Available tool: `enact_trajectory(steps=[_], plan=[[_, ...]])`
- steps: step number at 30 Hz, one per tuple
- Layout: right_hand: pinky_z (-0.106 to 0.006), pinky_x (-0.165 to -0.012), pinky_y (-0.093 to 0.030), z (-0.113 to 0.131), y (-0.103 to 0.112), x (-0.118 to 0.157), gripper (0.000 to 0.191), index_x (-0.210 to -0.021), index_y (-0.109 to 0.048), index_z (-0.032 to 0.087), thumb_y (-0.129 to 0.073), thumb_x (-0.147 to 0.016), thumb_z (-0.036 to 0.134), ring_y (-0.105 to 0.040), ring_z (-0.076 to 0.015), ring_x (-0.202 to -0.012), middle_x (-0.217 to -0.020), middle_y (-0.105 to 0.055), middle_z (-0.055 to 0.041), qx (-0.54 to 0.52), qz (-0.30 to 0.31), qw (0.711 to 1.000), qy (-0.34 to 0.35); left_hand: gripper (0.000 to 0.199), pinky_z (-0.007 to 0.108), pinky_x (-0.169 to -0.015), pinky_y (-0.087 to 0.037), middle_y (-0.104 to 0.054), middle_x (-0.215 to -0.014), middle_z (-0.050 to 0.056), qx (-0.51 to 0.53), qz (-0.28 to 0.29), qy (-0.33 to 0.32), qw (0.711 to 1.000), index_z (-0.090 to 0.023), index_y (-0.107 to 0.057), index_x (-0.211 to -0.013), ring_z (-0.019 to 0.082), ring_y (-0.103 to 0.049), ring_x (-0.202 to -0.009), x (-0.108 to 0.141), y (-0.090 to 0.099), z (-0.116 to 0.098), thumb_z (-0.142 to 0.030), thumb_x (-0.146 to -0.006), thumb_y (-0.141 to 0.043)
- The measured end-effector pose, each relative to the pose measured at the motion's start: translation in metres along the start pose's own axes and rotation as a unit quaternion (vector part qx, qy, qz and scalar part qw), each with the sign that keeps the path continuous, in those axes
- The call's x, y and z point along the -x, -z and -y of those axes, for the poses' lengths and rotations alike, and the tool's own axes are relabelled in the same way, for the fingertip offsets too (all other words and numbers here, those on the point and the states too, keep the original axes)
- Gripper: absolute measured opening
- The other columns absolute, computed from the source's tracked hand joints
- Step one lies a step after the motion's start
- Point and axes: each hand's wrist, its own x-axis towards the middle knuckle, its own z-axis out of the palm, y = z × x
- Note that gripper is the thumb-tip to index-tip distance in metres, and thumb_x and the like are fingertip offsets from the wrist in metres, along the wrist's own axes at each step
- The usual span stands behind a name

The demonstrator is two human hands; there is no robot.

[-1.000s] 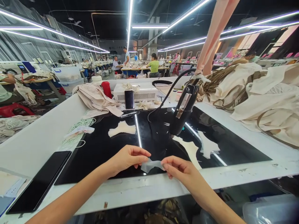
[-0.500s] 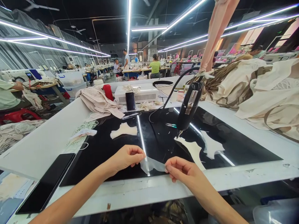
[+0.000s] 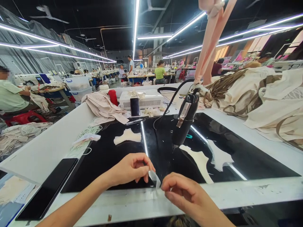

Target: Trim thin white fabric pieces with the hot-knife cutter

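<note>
1. Both hands were low over the near edge of the black panel [image 3: 260,167], with a thin see-through strip [image 3: 155,180] between them.
2. The left hand [image 3: 140,168] had its thumb and fingers pressed together on the strip's upper end; the rest of the strip bent down toward the white table edge [image 3: 123,206].
3. The right hand [image 3: 182,192] was loosely curled, thumb and fingertips a little apart, with nothing visible between them. Its fingertips were just beside the strip's lower end; I could not tell whether they touched it.
4. Something so thin looked apt to curl, so to my mind a light pinch at the very corners suited it best, both ends level and no hard pull.
5. Beyond the hands, the black tool [image 3: 186,118] hung with its tip down near a cream piece [image 3: 198,161]. I judged it wise to keep knuckles and strip well short of that tip.
6. A white piece [image 3: 221,157] lay farther right. Against dark panel, I thought, the strip's pale edge was easiest to follow; over the white table it could get lost.
</note>
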Motion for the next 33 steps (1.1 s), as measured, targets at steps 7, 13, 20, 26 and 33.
enact_trajectory(steps=[7,13,20,26,33], plan=[[-0.036,-0.100,-0.054,-0.016,0.000,-0.008,0.034,-0.111,-0.068,0.030,-0.050,-0.102,0.057,-0.067,-0.0250,-0.113,-0.129,-0.071,-0.0076,0.029,-0.034,0.998,0.036,0.004,0.029,-0.078,-0.052,-0.074,-0.092,0.007,0.090,0.103,-0.090,0.987,-0.016,-0.068,-0.090,0.016,-0.066,-0.082,-0.002,-0.008,-0.002,-0.017,-0.088,-0.066],[-0.026,-0.075,-0.051,-0.020,-0.004,-0.019,0.035,-0.090,-0.067,0.025,-0.054,-0.100,0.056,-0.062,-0.0182,-0.078,-0.084,-0.068,-0.0003,0.082,-0.045,0.995,0.029,0.012,0.029,-0.078,-0.053,-0.072,-0.085,0.005,0.034,0.076,-0.113,0.990,-0.017,-0.065,-0.084,0.017,-0.065,-0.079,-0.010,0.001,-0.001,-0.030,-0.083,-0.066],[-0.028,-0.075,-0.051,-0.030,-0.007,-0.034,0.023,-0.093,-0.072,0.027,-0.054,-0.101,0.039,-0.066,-0.0190,-0.079,-0.086,-0.072,-0.0002,0.178,-0.076,0.980,0.043,0.019,0.027,-0.077,-0.049,-0.070,-0.085,0.002,-0.070,-0.001,-0.115,0.991,-0.018,-0.065,-0.085,0.016,-0.062,-0.080,-0.017,0.017,0.016,-0.030,-0.095,-0.054],[-0.035,-0.076,-0.053,-0.038,-0.004,-0.040,0.025,-0.100,-0.070,0.026,-0.047,-0.106,0.027,-0.069,-0.0223,-0.083,-0.093,-0.076,-0.0040,0.345,-0.082,0.927,0.124,0.018,0.033,-0.089,-0.047,-0.072,-0.093,0.004,-0.212,-0.063,-0.155,0.963,-0.021,-0.071,-0.088,0.021,-0.062,-0.092,-0.019,0.020,0.034,-0.030,-0.097,-0.060],[-0.038,-0.075,-0.051,-0.038,0.003,-0.038,0.024,-0.099,-0.072,0.023,-0.049,-0.105,0.021,-0.065,-0.0244,-0.081,-0.090,-0.073,-0.0064,0.402,-0.074,0.904,0.125,0.016,0.039,-0.103,-0.048,-0.073,-0.111,0.008,-0.310,-0.042,-0.222,0.924,-0.021,-0.074,-0.097,0.024,-0.065,-0.108,-0.016,0.017,0.041,-0.022,-0.099,-0.058]])
